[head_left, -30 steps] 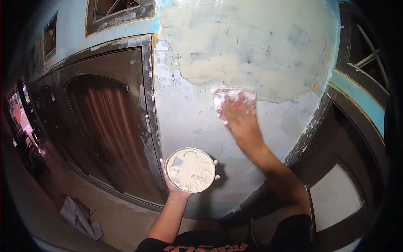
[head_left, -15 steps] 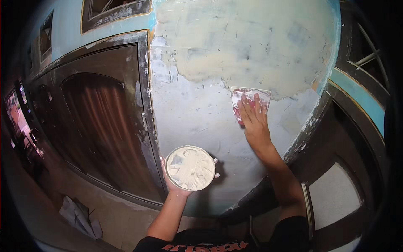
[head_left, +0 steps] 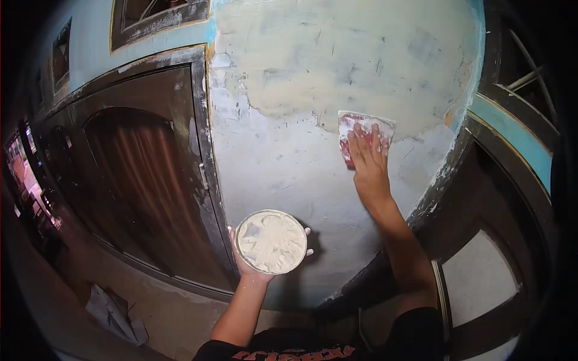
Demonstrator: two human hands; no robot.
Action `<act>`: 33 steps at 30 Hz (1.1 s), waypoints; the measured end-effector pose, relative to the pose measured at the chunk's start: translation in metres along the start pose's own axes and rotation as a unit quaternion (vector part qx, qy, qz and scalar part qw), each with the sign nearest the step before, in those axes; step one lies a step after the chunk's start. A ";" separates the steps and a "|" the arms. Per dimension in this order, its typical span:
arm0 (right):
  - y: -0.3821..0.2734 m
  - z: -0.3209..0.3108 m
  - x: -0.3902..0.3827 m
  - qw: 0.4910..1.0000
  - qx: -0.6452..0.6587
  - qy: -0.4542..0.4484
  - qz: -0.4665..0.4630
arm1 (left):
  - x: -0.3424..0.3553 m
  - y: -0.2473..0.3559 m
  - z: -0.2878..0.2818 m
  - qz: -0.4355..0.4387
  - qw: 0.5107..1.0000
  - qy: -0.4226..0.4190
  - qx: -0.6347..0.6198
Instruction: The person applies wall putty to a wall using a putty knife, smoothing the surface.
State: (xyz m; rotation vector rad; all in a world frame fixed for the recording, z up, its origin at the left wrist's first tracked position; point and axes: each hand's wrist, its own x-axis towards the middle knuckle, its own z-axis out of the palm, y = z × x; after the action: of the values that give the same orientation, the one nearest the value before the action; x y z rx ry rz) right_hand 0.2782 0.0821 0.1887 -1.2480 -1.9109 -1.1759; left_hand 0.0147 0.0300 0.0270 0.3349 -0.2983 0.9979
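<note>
My left hand [head_left: 256,274] is wrapped round a shallow round container [head_left: 238,245] from below, its fingertips showing at the right side. Cream-coloured putty [head_left: 274,240] fills it, with ridges and a scraped hollow on top. Higher up, my right hand [head_left: 371,162] presses a flat, putty-smeared scraper blade [head_left: 346,141], white with red patches, against the wall [head_left: 283,174]; its fingers lie stretched over the blade and the thumb is hidden. The blade sits across the border between the greyish-white lower coat and the yellowish upper part of the wall.
A dark wooden door [head_left: 150,174] in a paint-stained frame [head_left: 201,120] stands left of the wall. On the right is another dark frame [head_left: 481,150] with a pale panel [head_left: 481,280] below. A crumpled sheet [head_left: 111,313] lies on the floor at the lower left.
My right hand has slid the scraper a little up and to the right along the wall. The left hand still holds the putty container in nearly the same place.
</note>
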 end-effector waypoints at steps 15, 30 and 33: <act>-0.003 0.003 0.003 1.000 -0.005 0.030 0.005 | -0.001 0.004 -0.002 0.003 1.000 0.000 0.008; 0.000 0.000 0.020 0.999 0.009 0.032 0.013 | 0.000 0.001 0.001 0.005 1.000 -0.004 -0.022; -0.014 0.001 -0.014 0.999 0.040 -0.020 0.001 | 0.000 0.002 0.003 0.004 1.000 0.008 0.003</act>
State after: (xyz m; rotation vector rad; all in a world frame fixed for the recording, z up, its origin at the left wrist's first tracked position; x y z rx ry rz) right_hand 0.2711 0.0745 0.1721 -1.2381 -1.9656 -1.0694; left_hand 0.0130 0.0293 0.0301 0.3306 -0.2818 1.0089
